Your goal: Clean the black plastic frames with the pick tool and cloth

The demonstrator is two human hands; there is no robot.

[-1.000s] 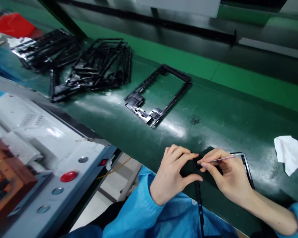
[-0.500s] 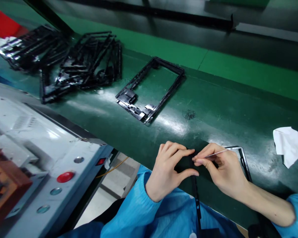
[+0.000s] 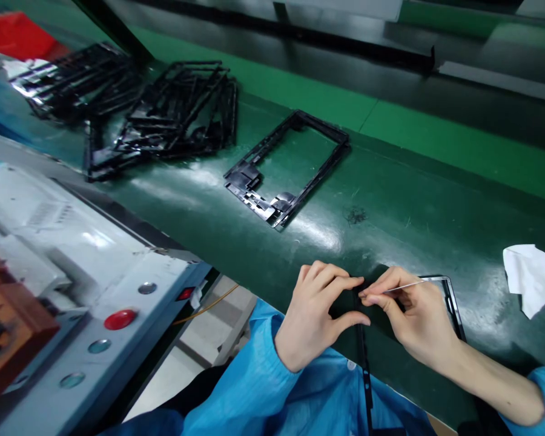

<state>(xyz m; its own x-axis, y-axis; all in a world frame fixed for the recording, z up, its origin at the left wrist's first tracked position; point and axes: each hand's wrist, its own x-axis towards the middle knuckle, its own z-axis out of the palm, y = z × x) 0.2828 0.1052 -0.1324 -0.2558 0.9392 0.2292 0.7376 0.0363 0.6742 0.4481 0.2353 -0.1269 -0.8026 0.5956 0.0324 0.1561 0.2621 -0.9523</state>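
A slim black plastic frame [image 3: 367,381] lies partly on the bench in front of me and reaches over its near edge. My left hand [image 3: 320,315] is at its left strip, with the index fingertip and thumb tip set apart along it, bracing the frame. My right hand [image 3: 409,315] pinches a thin, pale metal-looking stick [image 3: 404,286] between thumb and fingers. Its fingertips meet the same strip, just right of my left fingertips. The stick's working end is hidden by the fingers. Behind my right wrist shows the frame's far corner.
Further up the green bench [image 3: 418,188] lie a few stacked frames [image 3: 320,175] and a heap of black frames [image 3: 177,115]. Black shavings [image 3: 355,215] sit mid-bench, with a white cloth [image 3: 531,278] at right. A grey machine [image 3: 131,266] with a red button [image 3: 120,319] stands at left.
The view has shifted slightly, so everything sits a little further right in it. Both hands keep nearly the same pose on the frame.
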